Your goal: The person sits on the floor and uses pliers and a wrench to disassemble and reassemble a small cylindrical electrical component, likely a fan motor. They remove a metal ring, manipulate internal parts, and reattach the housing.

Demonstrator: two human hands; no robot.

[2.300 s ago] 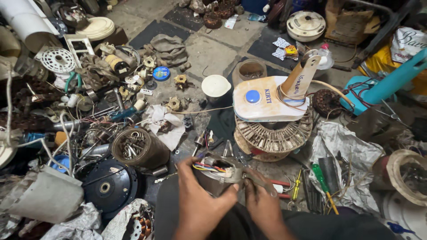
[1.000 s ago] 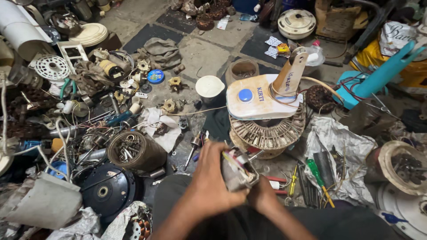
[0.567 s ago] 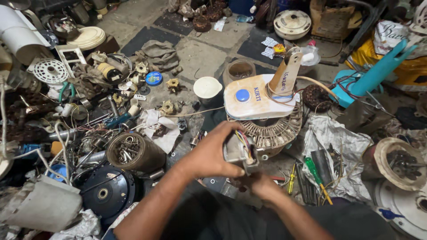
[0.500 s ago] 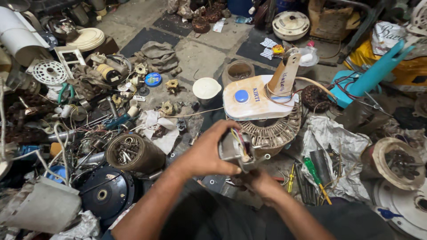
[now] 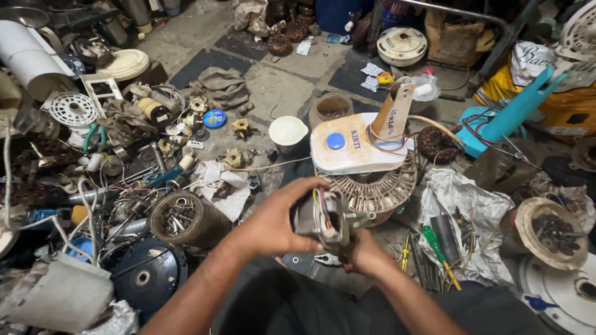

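We record both hands at lower centre of the frame, closed on one grey motor part (image 5: 323, 220) with coloured wires showing at its open face. The left hand (image 5: 273, 223) wraps the part from the left, fingers curled over its top edge. The right hand (image 5: 366, 254) grips it from below and right; most of its fingers are hidden behind the part.

Just above the part, centre frame, stands a cream fan housing (image 5: 354, 142) with a round blue button, a tan upright neck and small blue lettering, resting on a ribbed metal stator (image 5: 379, 189). To its left sits a white bowl (image 5: 287, 131).

Labels and packages noted: a small round blue lid (image 5: 215, 118) at upper left of centre; a small yellow and red packet (image 5: 385, 78) beside checked paper scraps at upper centre; a white bag with dark print (image 5: 534, 59) at upper right, above a turquoise plastic stand (image 5: 509, 115); crumpled white sacking (image 5: 472, 217) at right, carrying a green-handled screwdriver (image 5: 434, 245).

At lower left, a tin of metal scrap (image 5: 183, 217) and a dark blue motor cover (image 5: 146, 276) lie on the floor (image 5: 279, 80).
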